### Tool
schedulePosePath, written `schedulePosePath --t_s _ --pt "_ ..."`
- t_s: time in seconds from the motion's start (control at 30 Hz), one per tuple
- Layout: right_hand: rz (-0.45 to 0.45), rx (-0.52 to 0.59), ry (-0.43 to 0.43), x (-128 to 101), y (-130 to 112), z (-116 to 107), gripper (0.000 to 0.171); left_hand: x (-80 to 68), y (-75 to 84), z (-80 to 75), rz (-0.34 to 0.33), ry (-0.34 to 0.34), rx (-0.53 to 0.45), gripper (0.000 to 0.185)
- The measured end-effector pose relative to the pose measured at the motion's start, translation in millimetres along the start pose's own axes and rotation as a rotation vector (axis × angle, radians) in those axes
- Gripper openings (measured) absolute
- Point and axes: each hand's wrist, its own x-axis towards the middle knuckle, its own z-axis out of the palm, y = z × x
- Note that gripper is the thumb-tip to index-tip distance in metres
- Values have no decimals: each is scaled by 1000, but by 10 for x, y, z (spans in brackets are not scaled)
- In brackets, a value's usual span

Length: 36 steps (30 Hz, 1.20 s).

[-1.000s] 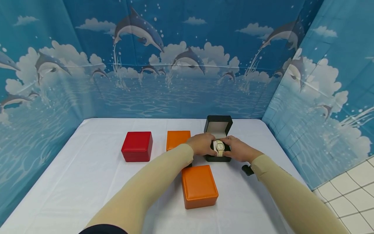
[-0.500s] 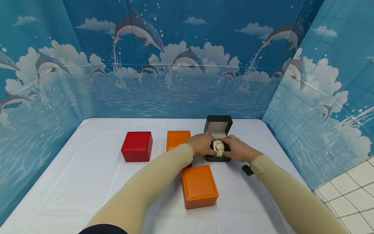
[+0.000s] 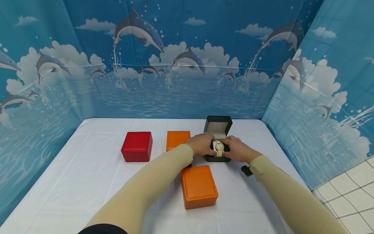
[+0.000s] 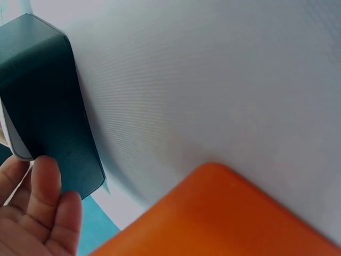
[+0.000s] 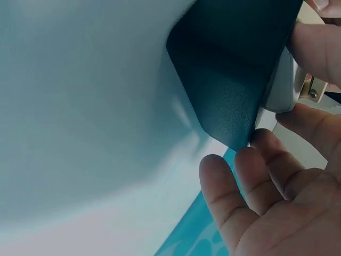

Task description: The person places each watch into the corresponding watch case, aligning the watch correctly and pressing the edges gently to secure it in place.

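Covering most of the black box [image 3: 217, 152], both hands hide how the watch [image 3: 219, 147] sits inside. Left hand [image 3: 202, 144] and right hand [image 3: 237, 149] pinch the cream watch from either side, over the open box at the bench's [image 3: 87, 182] far right.

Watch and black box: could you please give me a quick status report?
Left hand and right hand both grip the cream watch. Watch sits in the open black box. Orange box nearby, nothing in the way.

watch [image 3: 219, 147] in open box [image 3: 218, 130] | three closed boxes [image 3: 137, 146] left of it, on table [image 3: 87, 182]
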Motion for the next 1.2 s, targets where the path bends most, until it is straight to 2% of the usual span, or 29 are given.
schedulePosePath --t_s 0.7,1.2 --pt "53 -17 -29 13 -25 32 67 48 -29 34 12 5 42 63" --pt "47 -31 -28 33 -20 42 67 51 -34 43 13 0 61 63"
